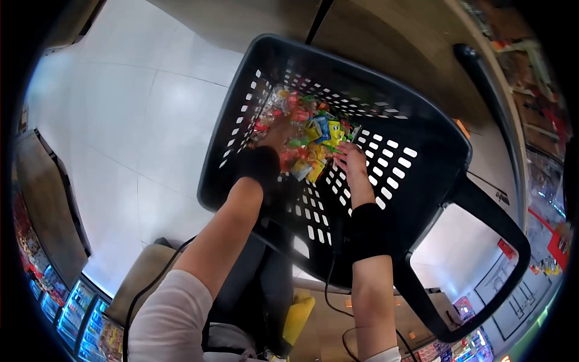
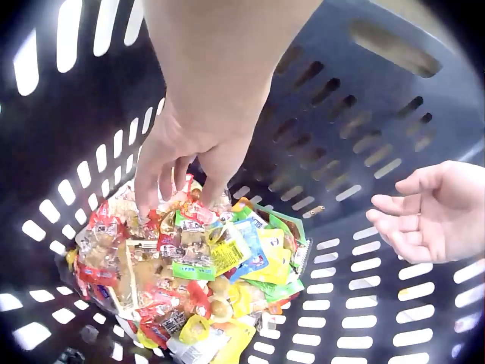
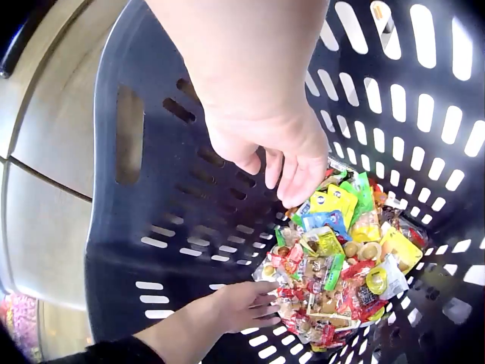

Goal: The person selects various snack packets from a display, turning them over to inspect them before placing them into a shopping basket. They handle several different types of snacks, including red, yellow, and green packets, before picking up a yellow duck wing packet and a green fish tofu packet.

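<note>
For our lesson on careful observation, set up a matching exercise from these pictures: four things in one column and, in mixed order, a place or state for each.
Column one:
1. left hand
2. right hand
3. snack packets
4. basket

Column two:
A. black, with slotted walls
B. fingers down on the pile
C. heaped on the basket floor, many colours
D. loosely curled beside the pile, holding nothing

Pairs: 1-B, 2-D, 3-C, 4-A

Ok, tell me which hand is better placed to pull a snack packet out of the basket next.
Left. The left hand has its fingertips down in the pile of snack packets at the bottom of the black basket. The right hand hangs open above the pile's edge, touching nothing, so it would probably need to reach further.
</note>
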Available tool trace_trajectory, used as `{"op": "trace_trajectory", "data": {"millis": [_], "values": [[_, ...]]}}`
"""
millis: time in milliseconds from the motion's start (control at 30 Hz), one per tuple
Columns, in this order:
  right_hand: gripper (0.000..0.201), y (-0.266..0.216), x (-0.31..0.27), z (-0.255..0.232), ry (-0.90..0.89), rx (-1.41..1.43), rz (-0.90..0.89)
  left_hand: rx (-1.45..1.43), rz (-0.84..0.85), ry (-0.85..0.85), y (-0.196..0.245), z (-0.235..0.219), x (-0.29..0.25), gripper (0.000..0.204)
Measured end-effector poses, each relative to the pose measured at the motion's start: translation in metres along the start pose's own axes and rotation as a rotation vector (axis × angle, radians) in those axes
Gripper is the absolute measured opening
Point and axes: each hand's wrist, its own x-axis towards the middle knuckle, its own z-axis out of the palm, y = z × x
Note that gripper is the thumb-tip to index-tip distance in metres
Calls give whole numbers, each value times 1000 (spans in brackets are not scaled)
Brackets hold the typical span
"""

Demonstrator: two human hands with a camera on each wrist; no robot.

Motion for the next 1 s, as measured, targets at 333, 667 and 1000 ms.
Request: {"op": "trace_trajectory", "data": {"millis": [333,667,1000], "values": [[30,16,44,9,-51,-62,90,51,-132,-73,15,20,16,52],[30,20,37,2,-59,-38,96,28,-216,-139,42,-14,-1,57],[25,-27,-90,0,-63,8,79,-235,-148,-59,93,-140,-128,60]]}}
